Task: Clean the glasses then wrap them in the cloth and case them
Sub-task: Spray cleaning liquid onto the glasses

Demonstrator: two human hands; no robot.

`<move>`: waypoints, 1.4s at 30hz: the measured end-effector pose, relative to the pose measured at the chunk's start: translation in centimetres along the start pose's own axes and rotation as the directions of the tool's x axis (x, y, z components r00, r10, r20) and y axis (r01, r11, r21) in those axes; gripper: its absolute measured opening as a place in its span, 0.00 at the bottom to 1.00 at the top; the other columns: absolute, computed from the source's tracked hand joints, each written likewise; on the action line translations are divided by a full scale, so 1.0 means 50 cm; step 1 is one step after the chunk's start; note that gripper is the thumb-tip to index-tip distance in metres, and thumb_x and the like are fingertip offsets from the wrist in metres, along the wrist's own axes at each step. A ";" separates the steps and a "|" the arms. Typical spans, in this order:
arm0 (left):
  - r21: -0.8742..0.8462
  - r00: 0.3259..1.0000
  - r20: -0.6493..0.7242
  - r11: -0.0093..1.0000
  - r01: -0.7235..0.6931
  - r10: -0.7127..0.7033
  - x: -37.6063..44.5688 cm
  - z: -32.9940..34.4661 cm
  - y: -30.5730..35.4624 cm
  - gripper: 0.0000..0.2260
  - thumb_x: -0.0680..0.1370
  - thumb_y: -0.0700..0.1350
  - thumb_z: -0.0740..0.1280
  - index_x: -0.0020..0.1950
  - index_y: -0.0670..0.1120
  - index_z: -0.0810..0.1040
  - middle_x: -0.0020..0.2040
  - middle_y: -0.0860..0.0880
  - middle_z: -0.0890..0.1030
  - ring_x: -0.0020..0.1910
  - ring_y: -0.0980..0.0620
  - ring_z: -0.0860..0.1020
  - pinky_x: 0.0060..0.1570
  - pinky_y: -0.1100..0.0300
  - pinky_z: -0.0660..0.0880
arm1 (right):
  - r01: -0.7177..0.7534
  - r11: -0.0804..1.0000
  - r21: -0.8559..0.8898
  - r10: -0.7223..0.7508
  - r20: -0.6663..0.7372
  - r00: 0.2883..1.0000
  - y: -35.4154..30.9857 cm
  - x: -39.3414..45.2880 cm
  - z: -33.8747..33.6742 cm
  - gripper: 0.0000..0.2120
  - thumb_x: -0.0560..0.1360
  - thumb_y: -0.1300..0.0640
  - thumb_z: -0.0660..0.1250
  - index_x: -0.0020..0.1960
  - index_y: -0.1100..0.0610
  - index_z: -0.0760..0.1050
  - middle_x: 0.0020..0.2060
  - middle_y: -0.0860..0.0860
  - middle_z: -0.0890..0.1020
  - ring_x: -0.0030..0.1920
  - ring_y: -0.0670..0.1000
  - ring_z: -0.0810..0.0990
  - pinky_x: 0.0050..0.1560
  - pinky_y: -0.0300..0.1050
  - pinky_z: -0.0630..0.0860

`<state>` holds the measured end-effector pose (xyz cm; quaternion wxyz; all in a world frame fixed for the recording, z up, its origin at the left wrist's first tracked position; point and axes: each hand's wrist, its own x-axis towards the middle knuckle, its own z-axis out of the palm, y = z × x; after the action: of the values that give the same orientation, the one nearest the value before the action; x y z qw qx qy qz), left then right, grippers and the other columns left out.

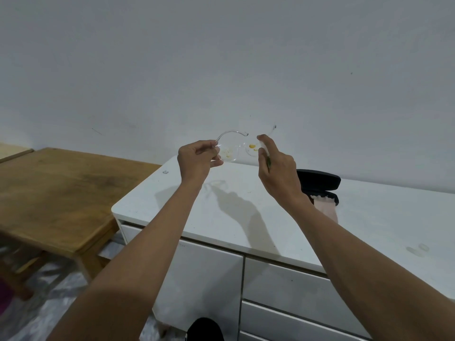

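Clear-framed glasses [231, 153] are held up in front of the wall, above the white cabinet top [187, 207]. Both lenses carry yellowish smears. My left hand [197, 158] pinches the frame at its left end, and one temple arm curves up over it. My right hand [278, 173] is closed round a small white and green bottle [261, 147] right beside the right lens, with the forefinger on its top. A black glasses case [320, 180] lies open on the cabinet behind my right wrist, and a pale pink cloth [325, 206] spills out of it.
A wooden table [56, 193] stands to the left of the cabinet, lower down. White drawer fronts [283, 286] run below the cabinet top. The plain wall rises directly behind. Something dark [204, 328] shows at the bottom edge.
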<state>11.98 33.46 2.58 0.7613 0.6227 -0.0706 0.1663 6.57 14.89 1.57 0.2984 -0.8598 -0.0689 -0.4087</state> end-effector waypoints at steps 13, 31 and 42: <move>-0.003 1.000 0.011 1.000 0.008 -0.007 -0.002 -0.002 0.011 0.08 0.74 0.30 0.73 0.52 0.33 0.84 0.38 0.40 0.82 0.34 0.44 0.79 0.38 0.54 0.84 | -0.029 0.999 0.030 0.031 -0.078 0.996 0.006 0.004 0.001 0.12 0.83 0.60 0.57 0.64 0.57 0.73 0.23 0.46 0.63 0.26 0.56 0.66 0.32 0.47 0.64; 0.021 1.000 -0.003 1.000 0.017 -0.017 -0.007 0.009 0.018 0.08 0.73 0.31 0.74 0.52 0.36 0.85 0.41 0.40 0.86 0.35 0.44 0.83 0.40 0.51 0.85 | 0.117 0.985 0.129 -0.116 -0.016 0.993 -0.056 -0.013 0.045 0.16 0.83 0.61 0.61 0.69 0.55 0.75 0.25 0.44 0.65 0.26 0.50 0.64 0.32 0.46 0.66; 0.027 1.000 0.000 0.999 0.017 -0.017 -0.007 0.003 0.018 0.08 0.73 0.30 0.74 0.52 0.35 0.85 0.40 0.40 0.85 0.34 0.45 0.82 0.39 0.53 0.84 | 0.060 0.989 0.134 -0.052 -0.065 0.997 -0.053 -0.011 0.059 0.12 0.83 0.61 0.60 0.64 0.57 0.75 0.25 0.45 0.67 0.25 0.51 0.66 0.33 0.44 0.60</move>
<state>11.36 33.41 3.31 0.7540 0.6337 -0.0630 0.1610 7.18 18.80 0.95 0.3467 -0.8221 -0.1116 -0.4376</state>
